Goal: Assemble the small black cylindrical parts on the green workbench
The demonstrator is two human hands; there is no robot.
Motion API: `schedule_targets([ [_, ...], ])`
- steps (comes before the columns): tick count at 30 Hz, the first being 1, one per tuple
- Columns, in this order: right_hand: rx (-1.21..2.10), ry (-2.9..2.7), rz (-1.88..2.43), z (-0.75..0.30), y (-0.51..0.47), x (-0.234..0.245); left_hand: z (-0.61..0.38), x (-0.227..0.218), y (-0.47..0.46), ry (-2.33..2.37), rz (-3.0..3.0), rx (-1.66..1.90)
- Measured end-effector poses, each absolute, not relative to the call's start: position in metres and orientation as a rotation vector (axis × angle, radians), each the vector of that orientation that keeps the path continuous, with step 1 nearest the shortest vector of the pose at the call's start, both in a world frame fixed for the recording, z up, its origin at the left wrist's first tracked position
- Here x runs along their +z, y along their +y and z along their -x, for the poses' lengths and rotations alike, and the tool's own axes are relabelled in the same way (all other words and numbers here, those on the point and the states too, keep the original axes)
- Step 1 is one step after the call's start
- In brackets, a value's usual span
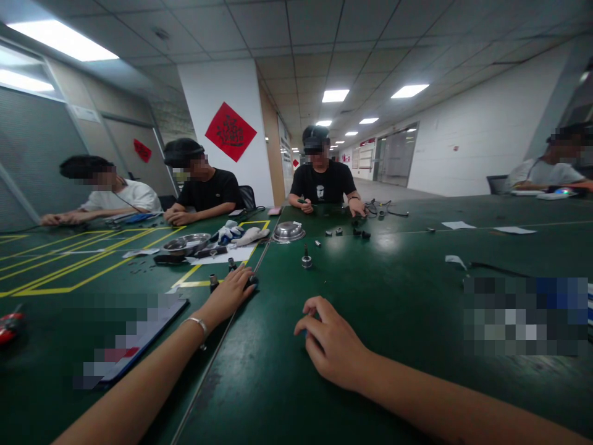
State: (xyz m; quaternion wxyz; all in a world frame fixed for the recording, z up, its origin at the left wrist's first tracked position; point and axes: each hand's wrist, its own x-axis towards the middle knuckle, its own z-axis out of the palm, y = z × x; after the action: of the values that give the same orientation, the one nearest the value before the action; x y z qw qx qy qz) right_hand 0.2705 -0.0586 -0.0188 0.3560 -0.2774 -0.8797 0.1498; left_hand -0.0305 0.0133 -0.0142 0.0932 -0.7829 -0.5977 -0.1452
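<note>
My left hand (231, 289) reaches forward over the table seam, its fingers bent over a small dark cylindrical part (252, 280). How firmly they grip it is partly hidden. Close by stand two more dark cylindrical fittings with metal ends, one (214, 283) left of the wrist side and the other (231, 264) just beyond the knuckles. Nearer to me, my right hand (331, 343) hovers or rests over the green table (278, 371), fingers loosely curled and apart, with nothing plainly in it. Ahead of it a round metal piece with an upright stem (306, 258) stands alone.
A shiny metal bowl (288, 231) and a steel dish (186, 243) lie farther off, beside gloves (238, 235). Left of my forearm is a flat dark-edged board (143, 340); red-handled pliers (10, 326) lie far left. Across the table a person's hand (356, 207) touches small parts.
</note>
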Motion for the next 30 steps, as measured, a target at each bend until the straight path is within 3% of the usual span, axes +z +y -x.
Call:
schedule_targets([
  [15,0.398,-2.297,0.731,-0.27,-0.058,-0.02,-0.003,-0.022,0.004,-1.807,2.382,-0.753],
  [30,0.344,-2.259,0.76,-0.267,-0.057,-0.02,-0.09,-0.008,-0.047,-1.726,3.129,-1.189],
])
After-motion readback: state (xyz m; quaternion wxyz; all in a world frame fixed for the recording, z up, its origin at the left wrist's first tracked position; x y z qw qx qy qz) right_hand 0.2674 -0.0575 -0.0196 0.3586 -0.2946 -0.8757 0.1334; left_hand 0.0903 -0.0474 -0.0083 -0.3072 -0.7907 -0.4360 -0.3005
